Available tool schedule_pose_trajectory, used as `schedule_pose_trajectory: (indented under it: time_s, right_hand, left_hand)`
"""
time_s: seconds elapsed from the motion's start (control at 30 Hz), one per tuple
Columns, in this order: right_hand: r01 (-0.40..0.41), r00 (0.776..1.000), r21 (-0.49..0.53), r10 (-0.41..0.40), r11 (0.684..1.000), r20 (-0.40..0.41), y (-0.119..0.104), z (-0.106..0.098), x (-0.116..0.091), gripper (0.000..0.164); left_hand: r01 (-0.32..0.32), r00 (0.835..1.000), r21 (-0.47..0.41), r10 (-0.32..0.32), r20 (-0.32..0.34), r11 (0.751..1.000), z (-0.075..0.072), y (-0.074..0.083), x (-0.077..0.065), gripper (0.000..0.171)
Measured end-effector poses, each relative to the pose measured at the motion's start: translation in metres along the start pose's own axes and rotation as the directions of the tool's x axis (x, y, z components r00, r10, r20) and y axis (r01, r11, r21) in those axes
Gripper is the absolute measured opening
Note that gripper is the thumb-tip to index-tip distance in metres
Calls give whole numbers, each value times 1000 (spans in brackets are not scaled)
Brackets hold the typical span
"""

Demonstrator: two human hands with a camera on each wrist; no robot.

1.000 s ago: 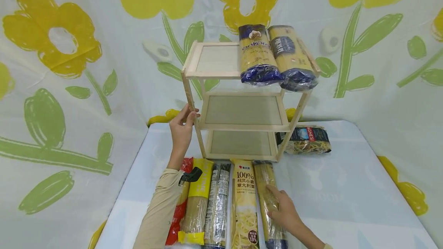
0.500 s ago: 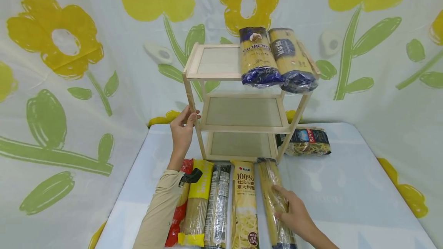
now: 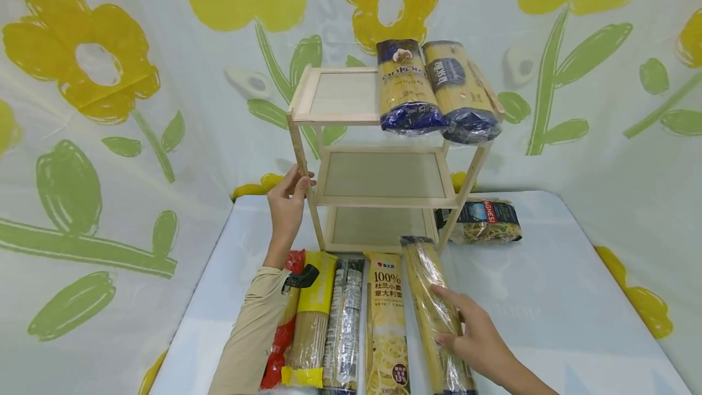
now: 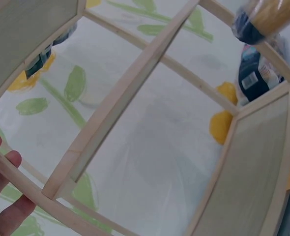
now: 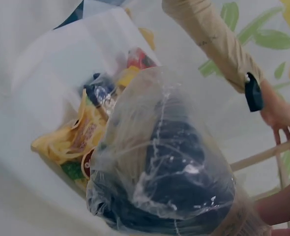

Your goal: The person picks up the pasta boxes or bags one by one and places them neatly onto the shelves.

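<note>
My left hand grips the left front post of a wooden three-tier shelf, thumb in front and fingers behind. In the left wrist view its fingertips show round the post. My right hand holds a clear-wrapped pack of spaghetti with dark blue ends, thumb and fingers across its width. The pack's far end is tilted up in front of the shelf's lower right corner. Its near end, dark blue in crinkled film, fills much of the right wrist view, where the hand is mostly hidden.
Several pasta packs lie in a row before the shelf: red, yellow, silver-black and cream. An Ankara pack and another spaghetti pack lie on the top tier, overhanging its front. An Agnesi pack lies behind right.
The spaghetti pack in my right hand has shifted right, away from the cream pack, and its far end has risen. My left hand stays on the post.
</note>
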State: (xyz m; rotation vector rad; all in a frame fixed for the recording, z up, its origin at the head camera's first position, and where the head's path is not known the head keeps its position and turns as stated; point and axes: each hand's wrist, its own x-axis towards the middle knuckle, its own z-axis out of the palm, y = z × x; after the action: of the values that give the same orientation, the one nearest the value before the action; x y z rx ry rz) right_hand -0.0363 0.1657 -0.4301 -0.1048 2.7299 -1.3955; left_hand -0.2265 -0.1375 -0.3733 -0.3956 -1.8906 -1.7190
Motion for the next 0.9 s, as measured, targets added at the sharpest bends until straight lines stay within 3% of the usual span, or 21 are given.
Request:
schedule_pose_trajectory:
  time_s: [0.43, 0.9]
  right_hand:
    - [134, 991, 16, -135, 991, 24, -35, -10, -3, 77]
    - [340, 938, 8, -340, 940, 63, -84, -27, 9, 79]
  left_hand:
    - [42, 999, 18, -42, 3, 999, 0, 0, 1, 41]
    - [12, 1000, 9, -12, 12, 1000, 0, 3, 0, 40]
